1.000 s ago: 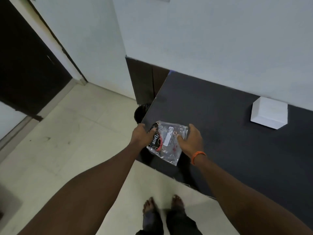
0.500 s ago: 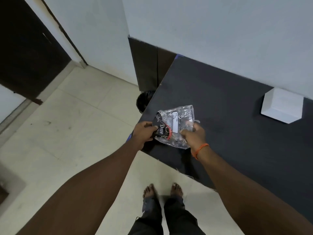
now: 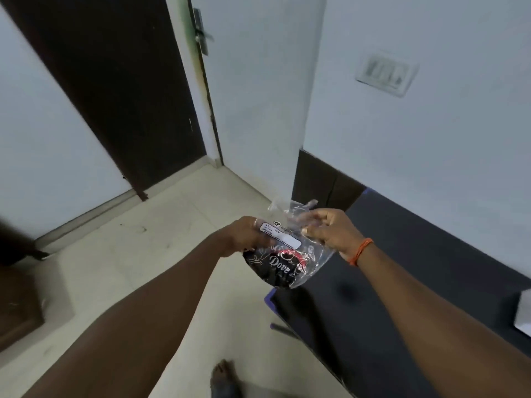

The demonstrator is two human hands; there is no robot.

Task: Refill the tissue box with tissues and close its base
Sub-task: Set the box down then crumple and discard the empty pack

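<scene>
Wall (image 3: 431, 124): pale, fills upper right of frame. Switch plate (image 3: 386, 73) mounted on it, upper right.
Door (image 3: 115, 90): dark, upper left, latch hardware on the frame edge beside it.
Floor (image 3: 129, 268): light tile, centre left down to bottom. One bare foot (image 3: 222, 374) at bottom centre.
Tabletop (image 3: 402, 268): dark, runs from centre right to lower right, its corner below the pack. White box (image 3: 524, 311) at far right edge, cropped; can't tell what it is.
Both forearms come in from the bottom corners and meet at frame centre.
Tissue pack (image 3: 283, 254): clear plastic wrap, dark contents with "Dove" lettering, white label on top. Held in the air at frame centre, above the tabletop corner and the floor, not touching either.
Left hand (image 3: 247, 237): grips the pack's left end, fingers curled around it, partly blurred behind the plastic.
Right hand (image 3: 330, 229): orange band (image 3: 360, 251) at the wrist. Fingers (image 3: 316, 218) pressed together, pinching the loose wrap at the pack's upper right edge. Bulk of the pack hangs below and left of that pinch, between the two hands.
Upper flap of the wrap sticks up past the right fingers, motion-blurred.
</scene>
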